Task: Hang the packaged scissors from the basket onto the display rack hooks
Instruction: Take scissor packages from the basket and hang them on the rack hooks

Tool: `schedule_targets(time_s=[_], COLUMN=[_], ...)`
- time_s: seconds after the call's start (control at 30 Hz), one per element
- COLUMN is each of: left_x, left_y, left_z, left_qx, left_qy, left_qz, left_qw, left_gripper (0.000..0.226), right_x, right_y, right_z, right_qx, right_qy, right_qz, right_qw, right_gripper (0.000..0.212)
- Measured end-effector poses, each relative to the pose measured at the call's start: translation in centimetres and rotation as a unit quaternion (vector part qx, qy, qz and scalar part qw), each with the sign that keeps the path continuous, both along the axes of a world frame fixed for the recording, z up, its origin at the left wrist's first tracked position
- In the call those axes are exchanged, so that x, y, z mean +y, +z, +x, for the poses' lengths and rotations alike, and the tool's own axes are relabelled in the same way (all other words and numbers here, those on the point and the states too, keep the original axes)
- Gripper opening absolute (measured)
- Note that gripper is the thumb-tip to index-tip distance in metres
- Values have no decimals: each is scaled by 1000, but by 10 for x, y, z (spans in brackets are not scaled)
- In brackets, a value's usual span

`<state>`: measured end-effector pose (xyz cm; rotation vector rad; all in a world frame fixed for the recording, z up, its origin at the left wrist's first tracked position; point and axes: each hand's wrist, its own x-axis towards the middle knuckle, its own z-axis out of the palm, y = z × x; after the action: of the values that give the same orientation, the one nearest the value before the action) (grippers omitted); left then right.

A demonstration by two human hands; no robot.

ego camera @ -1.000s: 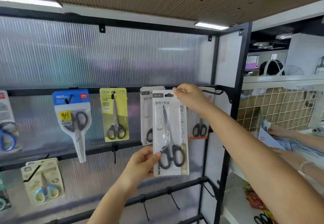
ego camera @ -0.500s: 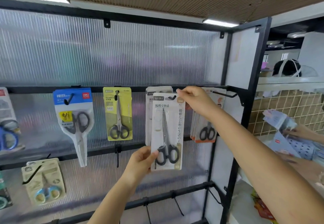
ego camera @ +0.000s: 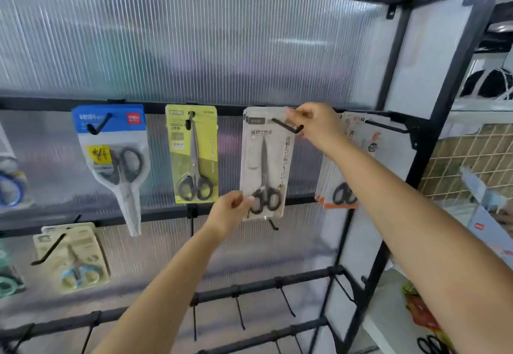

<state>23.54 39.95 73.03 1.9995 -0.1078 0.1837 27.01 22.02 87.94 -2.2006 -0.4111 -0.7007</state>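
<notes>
A: What fills the frame first?

B: The black metal display rack (ego camera: 399,81) with its ribbed translucent back panel; it spans from the left edge to the black upright right of centre; horizontal black bars cross it at mid-height and again near the bottom.

A: And on the middle bar?

B: Packs hang in a row; left of centre a blue-topped clear pack of grey-handled scissors (ego camera: 112,159); beside it a yellow-green card of black-handled scissors (ego camera: 193,154); right of centre a bunch of orange-edged white packs (ego camera: 337,184), partly hidden by the right forearm.

A: Where is the pack being hung?

B: The clear plastic pack of black-handled scissors with Japanese print (ego camera: 265,162) sits at the centre of the frame, upright; the black wire hook (ego camera: 287,126) passes through its top, the hook's upturned tip showing in front of the card.

A: The hands?

B: The right hand (ego camera: 316,126) pinches the pack's upper right corner beside the hook tip, fingers curled; the left hand (ego camera: 229,212) pinches the lower left edge next to the scissor handles, thumb and fingers closed on the plastic.

A: Anything smaller?

B: At lower left a beige card of small blue-handled scissors (ego camera: 73,259) hangs on a lower hook; at the right edge a wire grid panel (ego camera: 469,159) shows.
</notes>
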Motion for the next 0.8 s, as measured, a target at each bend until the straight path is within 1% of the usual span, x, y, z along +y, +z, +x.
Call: schedule_targets(time_s=[0.07, 0.17, 0.27, 0.37, 0.5, 0.6, 0.7, 0.8], left_x=[2, 0, -2, 0, 7, 6, 0, -15], left_y=[-1, 2, 3, 6, 8, 15, 24, 30], left_z=[6, 8, 7, 2, -8, -23, -44, -69], left_qx=[4, -1, 1, -19, -62, -107, -156, -179], left_qy=[10, 36, 68, 102, 134, 126, 95, 73], left_qz=[18, 22, 13, 31, 121, 190, 284, 364], left_qw=[1000, 999, 998, 994, 982, 968, 941, 911], left_gripper=[34, 18, 30, 27, 24, 21, 22, 29], right_x=[2, 3, 6, 6, -1, -8, -10, -10], right_y=[-1, -3, -6, -8, -17, -30, -43, -64], right_z=[5, 13, 16, 10, -4, -19, -42, -71], right_qx=[-6, -13, -31, -44, -45, -74, -101, -90], right_qy=[-10, -31, -47, -69, -112, -132, -149, -127], right_qz=[4, 17, 16, -1, -49, -99, -166, -225], right_qw=[1000, 999, 998, 997, 991, 983, 970, 962], right_gripper=[38, 38, 34, 35, 36, 33, 35, 40])
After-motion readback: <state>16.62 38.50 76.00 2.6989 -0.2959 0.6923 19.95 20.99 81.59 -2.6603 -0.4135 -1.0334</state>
